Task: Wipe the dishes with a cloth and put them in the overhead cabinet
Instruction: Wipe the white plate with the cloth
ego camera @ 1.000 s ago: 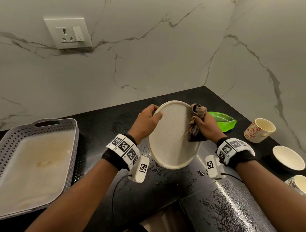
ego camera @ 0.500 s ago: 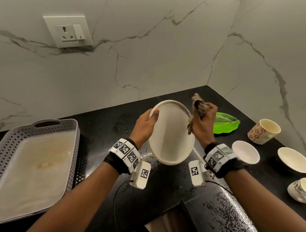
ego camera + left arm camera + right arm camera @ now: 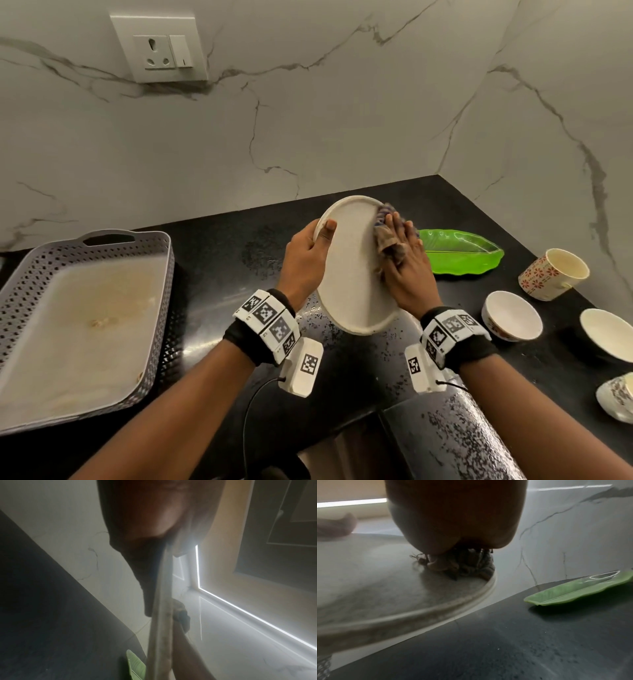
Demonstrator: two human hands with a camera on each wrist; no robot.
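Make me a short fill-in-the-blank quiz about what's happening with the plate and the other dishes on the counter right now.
1. The left hand grips the white plate by its ____.
2. The right hand presses a crumpled ____ against the plate's face.
3. The leaf-shaped dish on the black counter is ____ in colour.
4. The perforated grey tray lies to the person's ____.

Missing words: rim; cloth; green; left

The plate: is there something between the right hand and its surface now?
Yes. A crumpled cloth lies between the right hand and the plate; straight fingers press it near the far rim. The left hand grips the opposite rim directly.
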